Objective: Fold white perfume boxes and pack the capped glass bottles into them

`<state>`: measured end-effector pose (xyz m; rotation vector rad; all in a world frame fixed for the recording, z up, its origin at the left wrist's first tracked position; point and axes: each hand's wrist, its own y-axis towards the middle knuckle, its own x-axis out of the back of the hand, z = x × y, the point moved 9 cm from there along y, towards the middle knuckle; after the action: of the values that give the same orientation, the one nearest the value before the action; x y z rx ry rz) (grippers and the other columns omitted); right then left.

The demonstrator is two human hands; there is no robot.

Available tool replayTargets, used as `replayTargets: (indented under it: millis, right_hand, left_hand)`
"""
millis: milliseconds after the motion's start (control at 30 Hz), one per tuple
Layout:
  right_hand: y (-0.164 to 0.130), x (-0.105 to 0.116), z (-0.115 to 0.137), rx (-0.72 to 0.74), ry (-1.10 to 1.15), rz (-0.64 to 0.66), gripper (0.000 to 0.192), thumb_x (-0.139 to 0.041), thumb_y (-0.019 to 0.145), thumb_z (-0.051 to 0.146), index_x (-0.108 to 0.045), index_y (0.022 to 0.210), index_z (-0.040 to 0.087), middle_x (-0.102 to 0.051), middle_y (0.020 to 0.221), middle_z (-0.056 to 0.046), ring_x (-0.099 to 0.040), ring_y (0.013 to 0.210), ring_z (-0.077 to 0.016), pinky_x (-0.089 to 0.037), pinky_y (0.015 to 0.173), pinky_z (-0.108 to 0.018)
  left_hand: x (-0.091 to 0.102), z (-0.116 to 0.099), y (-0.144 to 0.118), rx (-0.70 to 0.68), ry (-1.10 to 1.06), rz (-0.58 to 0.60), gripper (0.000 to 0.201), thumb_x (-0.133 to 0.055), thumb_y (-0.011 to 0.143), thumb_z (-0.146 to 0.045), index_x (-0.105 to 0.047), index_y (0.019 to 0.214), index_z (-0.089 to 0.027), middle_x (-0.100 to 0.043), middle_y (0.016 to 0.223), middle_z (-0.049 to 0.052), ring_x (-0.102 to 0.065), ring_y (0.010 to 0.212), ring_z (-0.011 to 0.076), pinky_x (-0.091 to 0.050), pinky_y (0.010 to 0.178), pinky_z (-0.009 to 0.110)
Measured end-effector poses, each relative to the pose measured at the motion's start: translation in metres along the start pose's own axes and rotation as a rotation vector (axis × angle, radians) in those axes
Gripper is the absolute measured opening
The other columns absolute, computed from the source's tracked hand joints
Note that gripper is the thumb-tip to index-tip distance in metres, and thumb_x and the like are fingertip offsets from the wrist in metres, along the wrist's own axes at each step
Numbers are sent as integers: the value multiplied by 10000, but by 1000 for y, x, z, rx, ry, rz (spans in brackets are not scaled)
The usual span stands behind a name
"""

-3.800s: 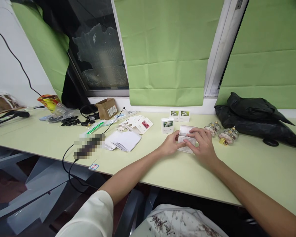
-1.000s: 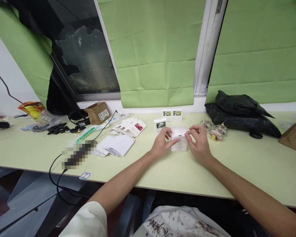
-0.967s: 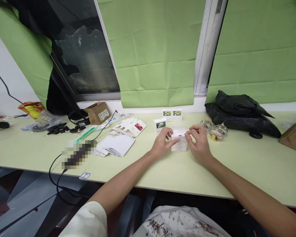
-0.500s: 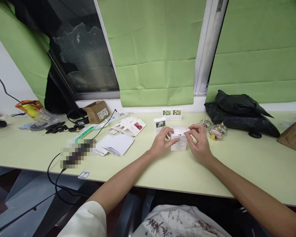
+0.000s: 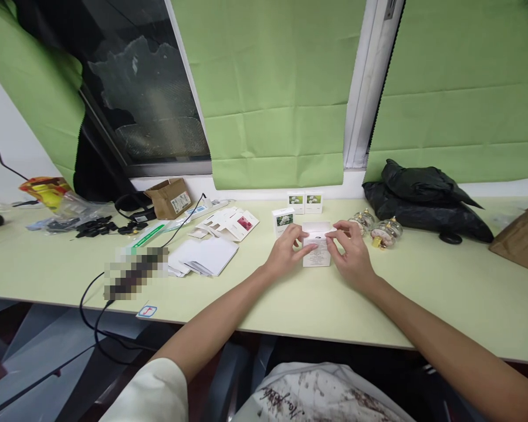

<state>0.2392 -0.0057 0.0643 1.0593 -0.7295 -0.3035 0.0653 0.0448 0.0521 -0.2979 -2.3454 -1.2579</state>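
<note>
A small white carton (image 5: 317, 255) with printed text on its front stands on the table, its top flap raised at the back. My left hand (image 5: 287, 249) grips the carton's left side, thumb across the front and fingers by the upper left corner. At the upper right corner, my right hand (image 5: 351, 251) pinches the edge with thumb and fingers. Just behind my left hand stands a white box with a flower picture (image 5: 284, 220). Two similar boxes (image 5: 305, 203) sit side by side against the wall.
Flattened cartons (image 5: 226, 224) and folded white sheets (image 5: 209, 255) lie to the left. Ornate glass bottles with gold parts (image 5: 386, 233) and black plastic bags (image 5: 422, 199) are on the right. An open cardboard box (image 5: 169, 198), black pieces and cables occupy the far left.
My right hand has closed in slightly on the carton's upper right corner. The whole view has shifted a little; the other things stay put.
</note>
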Motion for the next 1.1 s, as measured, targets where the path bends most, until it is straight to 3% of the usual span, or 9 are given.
replayTargets:
  millis: [233, 433, 600, 733, 833, 900, 1000, 1100]
  right_hand:
    - [-1, -2, -5, -30, 3, 12, 162, -573, 1016, 221, -684, 1131, 246, -504, 1249, -125, -593, 1179, -285, -564, 990, -497]
    - [-2, -3, -9, -83, 69, 26, 195, -570, 1017, 268, -689, 1172, 260, -522, 1310, -131, -589, 1209, -302, -563, 999, -533]
    - [-2, -6, 0, -40, 72, 57, 266, -558, 1026, 260, -661, 1270, 276, -583, 1342, -128, -571, 1261, -312, -501, 1074, -564]
    - [-3, -11, 2, -52, 86, 96, 312, -545, 1040, 269, -599, 1346, 280, -673, 1252, -105, -590, 1203, -303, -491, 1057, -548]
    - [-5, -9, -7, -160, 146, 60, 319, -530, 1056, 311, -563, 1371, 271, -683, 1254, -101, -602, 1219, -294, -480, 1074, -533]
    - [-6, -6, -13, -231, 212, 10, 370, -516, 1068, 339, -514, 1431, 267, -693, 1210, -95, -612, 1241, -288, -470, 1097, -528]
    - [-5, -4, -17, -269, 254, -23, 360, -494, 1079, 363, -540, 1425, 271, -687, 1086, -78, -657, 1132, -276, -527, 1002, -484]
    - [-1, -1, -10, -208, 196, -20, 249, -515, 1068, 346, -669, 1251, 276, -654, 1014, -74, -646, 974, -259, -549, 881, -447]
  left_hand:
    - [-1, 5, -1, 77, 6, 7, 293, -673, 986, -486, -617, 1132, -238, -589, 1137, 48, -623, 823, 130, -581, 731, 300]
    - [-2, 5, 1, 76, -24, 5, 292, -643, 1006, -475, -627, 1183, -243, -591, 1127, 58, -647, 891, 151, -616, 746, 312]
    - [-1, 4, 2, 71, -23, -2, 299, -637, 1014, -461, -621, 1211, -237, -607, 1169, 71, -659, 923, 155, -635, 801, 335]
    - [0, 2, 2, 69, -8, -26, 303, -636, 1013, -463, -625, 1204, -228, -579, 1326, 102, -675, 995, 160, -651, 836, 342]
    - [1, -1, 1, 58, -4, -34, 294, -630, 1016, -460, -627, 1201, -232, -525, 1465, 120, -671, 1139, 195, -663, 822, 337]
    - [1, -6, 1, 26, -1, -34, 274, -627, 1021, -436, -619, 1211, -238, -549, 1450, 119, -645, 1232, 220, -661, 848, 353]
    - [1, -10, 0, -4, -10, -27, 244, -622, 1029, -401, -591, 1215, -246, -610, 1366, 110, -633, 1256, 224, -645, 911, 391]
    - [1, -7, 0, 32, -61, -32, 246, -655, 1010, -408, -549, 1161, -245, -631, 1324, 96, -665, 1177, 205, -634, 923, 393]
